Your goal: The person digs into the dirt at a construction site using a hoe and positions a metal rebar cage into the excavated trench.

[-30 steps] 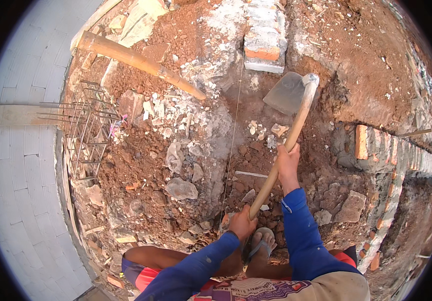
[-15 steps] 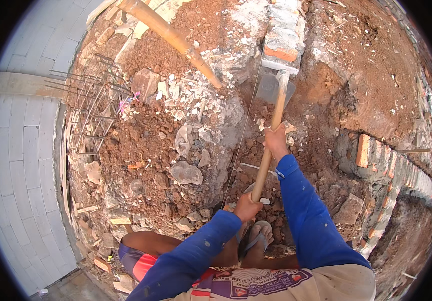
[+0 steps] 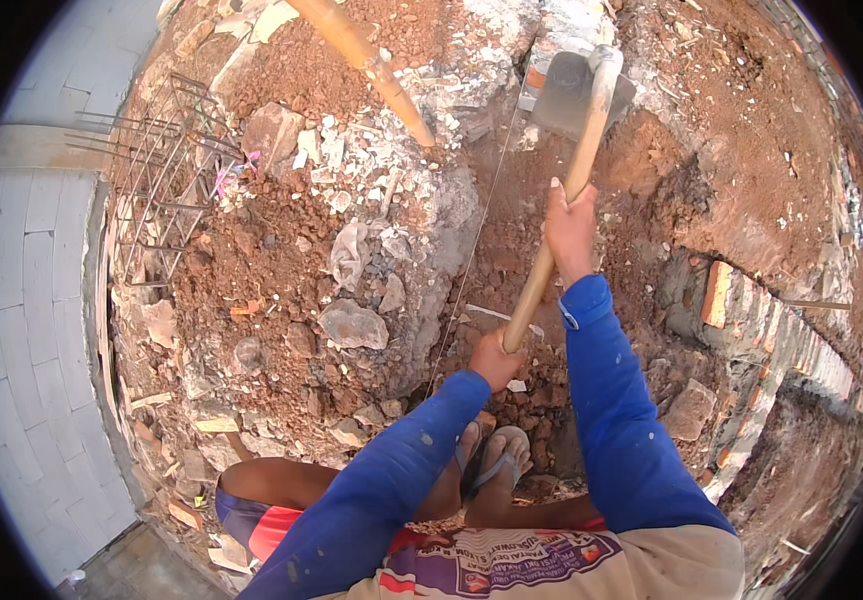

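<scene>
Evidently, your left hand (image 3: 496, 360) and right hand (image 3: 572, 232) are spaced for leverage.
Both wrap fingers (image 3: 583, 204) round the hoe (image 3: 540, 275), likely steadying its blade (image 3: 561, 95).

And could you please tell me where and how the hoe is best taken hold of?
I'd grip the wooden handle, coming from its near end with hands spaced apart: it is long, slim and rounded and runs toward the wearer, while the broad dark blade sits at the far end. The left hand wraps it near that close end, the right hand farther up.
</scene>
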Demonstrator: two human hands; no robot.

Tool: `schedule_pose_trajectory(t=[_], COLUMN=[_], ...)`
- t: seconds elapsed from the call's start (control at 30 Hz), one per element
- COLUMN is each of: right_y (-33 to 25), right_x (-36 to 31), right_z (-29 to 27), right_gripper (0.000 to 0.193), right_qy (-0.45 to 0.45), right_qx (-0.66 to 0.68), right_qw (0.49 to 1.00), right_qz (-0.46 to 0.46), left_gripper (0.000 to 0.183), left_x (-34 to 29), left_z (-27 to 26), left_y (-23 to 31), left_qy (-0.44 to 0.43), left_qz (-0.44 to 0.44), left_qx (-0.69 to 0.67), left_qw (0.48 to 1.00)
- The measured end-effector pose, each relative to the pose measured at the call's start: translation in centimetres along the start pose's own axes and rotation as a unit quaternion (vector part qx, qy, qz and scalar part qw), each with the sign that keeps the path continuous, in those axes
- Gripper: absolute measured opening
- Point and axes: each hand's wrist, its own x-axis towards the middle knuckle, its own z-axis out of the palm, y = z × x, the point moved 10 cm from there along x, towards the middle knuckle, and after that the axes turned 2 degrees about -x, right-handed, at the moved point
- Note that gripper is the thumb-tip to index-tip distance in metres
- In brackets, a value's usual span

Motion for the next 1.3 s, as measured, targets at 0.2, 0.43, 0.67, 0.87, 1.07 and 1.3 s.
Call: schedule_pose_trajectory(t=[0.2, 0.43, 0.67, 0.87, 1.07, 1.3], right_y=[10.5, -4.6, 14.5, 7.3, -6.5, 12.5], right_x=[-13.1, -5.7, -2.2, -14.5, -3.5, -9.8], right_z=[-0.6, -7.5, 2.7, -4.6, -7.5, 2.5], right_gripper=[0.036, 0.031, 0.036, 0.036, 0.031, 0.037], right_qy=[-0.111, 0.039, -0.105, -0.085, 0.032, -0.116], right_qx=[0.028, 0.121, -0.027, 0.057, 0.099, 0.035], right_qw=[0.966, 0.991, 0.984, 0.973, 0.995, 0.965], right_qz=[0.233, 0.034, 0.138, 0.209, -0.006, 0.234], left_gripper=[0.033, 0.034, 0.027, 0.037, 0.031, 0.032], left_x=[-15.8, -5.9, -5.2, -17.9, -3.7, -11.7], left_z=[2.6, 1.0, 4.5, 5.1, 1.0, 1.5], left_y=[-3.5, 2.8, -1.9, -5.4, 4.7, -3.4], left_qy=[-0.002, 0.042, 0.053, 0.036, 0.056, 0.0], left_qz=[-0.073, 0.124, 0.001, -0.014, 0.15, -0.136], left_qx=[0.11, 0.138, 0.047, 0.076, 0.116, 0.045], left_qw=[0.991, 0.982, 0.998, 0.996, 0.98, 0.99])
